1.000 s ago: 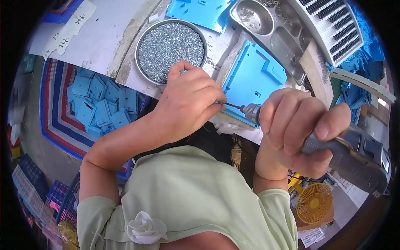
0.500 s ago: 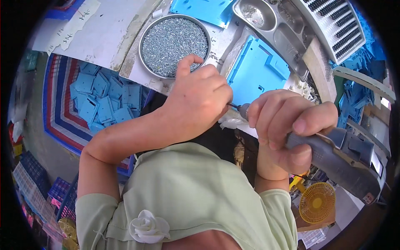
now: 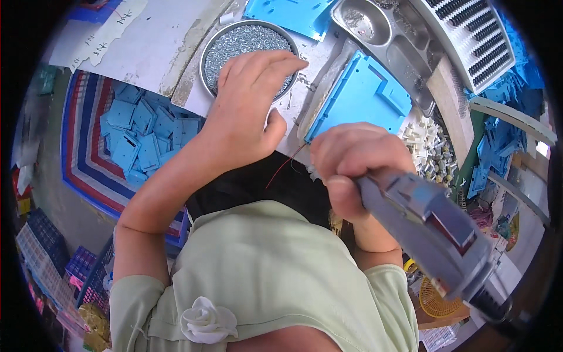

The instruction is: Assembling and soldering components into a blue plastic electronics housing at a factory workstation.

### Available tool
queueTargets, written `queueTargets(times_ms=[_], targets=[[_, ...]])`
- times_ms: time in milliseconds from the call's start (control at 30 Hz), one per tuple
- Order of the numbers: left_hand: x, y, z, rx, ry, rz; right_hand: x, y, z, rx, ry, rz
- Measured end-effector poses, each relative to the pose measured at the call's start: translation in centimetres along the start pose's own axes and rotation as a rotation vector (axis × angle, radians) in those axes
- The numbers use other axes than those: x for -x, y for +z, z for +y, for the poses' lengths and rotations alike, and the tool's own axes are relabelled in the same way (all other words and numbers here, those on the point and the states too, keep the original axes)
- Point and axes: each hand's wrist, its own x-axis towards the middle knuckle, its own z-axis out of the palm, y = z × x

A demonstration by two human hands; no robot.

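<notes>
My left hand (image 3: pixel 246 111) reaches over the near side of a round metal pan of small silver screws (image 3: pixel 246 44). Its fingers are stretched out and the thumb stands apart; nothing shows in them. My right hand (image 3: pixel 360 155) is closed round a grey electric screwdriver (image 3: pixel 431 226), whose body and cord point to the lower right. The screwdriver's tip is hidden behind the hand. Just beyond that hand lies a blue plastic panel (image 3: pixel 358 97), partly on a clear plastic bag (image 3: pixel 316 100). A thin red wire (image 3: pixel 281 170) hangs at the table's near edge.
A compartment steel tray (image 3: pixel 404 64) and a white rack with black pieces (image 3: pixel 475 41) stand at the far right. Small white parts (image 3: pixel 431 146) are heaped beside the panel. Left of the table, a striped lined bin (image 3: pixel 88 146) holds several blue panels (image 3: pixel 141 135).
My left hand has opened and moved left and away from the screwdriver's tip, over the pan. My right hand has shifted left with the screwdriver, which has turned. The blue panel sits more tilted.
</notes>
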Motion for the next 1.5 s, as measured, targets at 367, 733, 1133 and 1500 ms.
queueTargets(times_ms=[367,733,1133,1500], targets=[[-5.0,6.9,5.2,-0.031,0.323,-0.251,3.9,-12.0,-1.8,-0.215,-0.232,0.516],[-5.2,6.7,5.5,-0.089,0.286,-0.32,2.9,-13.3,2.2,0.102,-0.161,0.479],[-9.2,7.2,3.4,0.091,0.199,-0.247,4.9,-10.6,-1.2,-0.094,-0.132,0.474],[12.0,-11.1,-11.5,0.114,-0.56,0.716,4.5,-15.0,-7.7,-0.15,-0.29,0.429]])
